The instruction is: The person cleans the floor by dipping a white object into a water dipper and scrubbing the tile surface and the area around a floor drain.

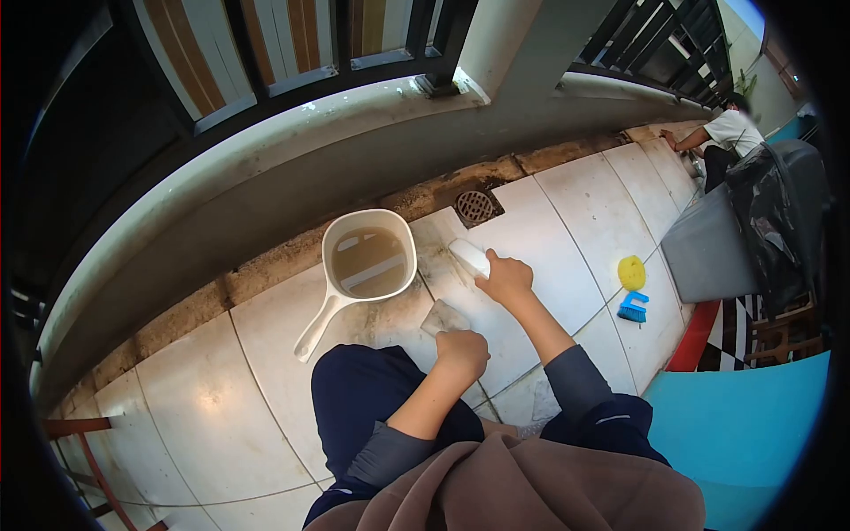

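Observation:
Low over the white tiles, my right hand (508, 281) is closed around a white, smooth, oblong object (470, 257); its exact kind I cannot make out. My left hand (462, 353) grips a flat, greyish, squarish piece (444, 318) against or just above the floor; whether it is cloth or a pad is unclear. Left of both hands stands a white dipper (413, 257) with cloudy brownish water in it, its handle pointing toward my knee. Dark grime marks the tiles around the hands. A round drain grate (475, 207) lies beyond my right hand.
A yellow scrubber (631, 273) and a blue brush (632, 308) lie to the right. Past them stands a grey bin (708, 243) with a black bag. Another person (733, 133) crouches at the far right beside the wall. A low wall (292, 177) with railings runs along the far side.

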`<state>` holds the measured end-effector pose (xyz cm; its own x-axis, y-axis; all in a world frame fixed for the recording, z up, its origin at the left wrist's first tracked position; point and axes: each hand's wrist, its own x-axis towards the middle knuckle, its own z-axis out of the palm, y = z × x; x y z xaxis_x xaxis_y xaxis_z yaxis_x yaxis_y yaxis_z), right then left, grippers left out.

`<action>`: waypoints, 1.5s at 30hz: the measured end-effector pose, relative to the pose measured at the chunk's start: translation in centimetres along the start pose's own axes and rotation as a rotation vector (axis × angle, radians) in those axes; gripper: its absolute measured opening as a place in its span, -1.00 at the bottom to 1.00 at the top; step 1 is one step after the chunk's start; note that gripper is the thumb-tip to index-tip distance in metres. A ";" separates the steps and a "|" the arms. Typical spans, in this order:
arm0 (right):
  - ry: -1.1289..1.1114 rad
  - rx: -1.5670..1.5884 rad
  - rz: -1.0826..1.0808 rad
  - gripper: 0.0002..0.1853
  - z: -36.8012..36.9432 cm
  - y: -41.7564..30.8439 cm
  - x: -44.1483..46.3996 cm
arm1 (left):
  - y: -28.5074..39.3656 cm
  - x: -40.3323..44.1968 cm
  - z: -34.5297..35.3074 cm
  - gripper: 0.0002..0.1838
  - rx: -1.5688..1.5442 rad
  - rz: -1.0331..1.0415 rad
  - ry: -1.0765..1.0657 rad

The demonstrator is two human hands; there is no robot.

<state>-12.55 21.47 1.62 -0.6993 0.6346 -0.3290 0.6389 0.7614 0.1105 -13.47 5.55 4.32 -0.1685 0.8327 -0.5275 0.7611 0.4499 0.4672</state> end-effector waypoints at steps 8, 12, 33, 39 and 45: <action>0.024 0.030 0.029 -0.48 2.0 2.2 -4.8 | 0.7 -0.3 -0.3 -0.65 0.011 0.011 -0.018; 0.041 0.030 0.032 -0.47 0.3 -0.6 0.9 | 0.7 0.0 0.0 -0.65 0.017 0.017 -0.004; -0.062 -0.024 0.050 -0.46 1.0 2.6 -5.0 | 0.8 -0.1 0.1 -0.64 0.008 0.012 -0.002; 0.037 0.014 0.030 -0.44 -0.5 -1.2 2.9 | 0.7 0.2 0.3 -0.65 -0.001 0.004 -0.010; 0.047 0.046 0.024 -0.44 -1.1 -2.1 6.0 | 0.2 0.2 0.1 -0.64 0.001 0.005 -0.002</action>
<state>-18.43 23.79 0.41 -0.6974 0.6588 -0.2822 0.6688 0.7397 0.0740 -13.29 5.76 4.30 -0.1635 0.8345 -0.5262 0.7627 0.4452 0.4691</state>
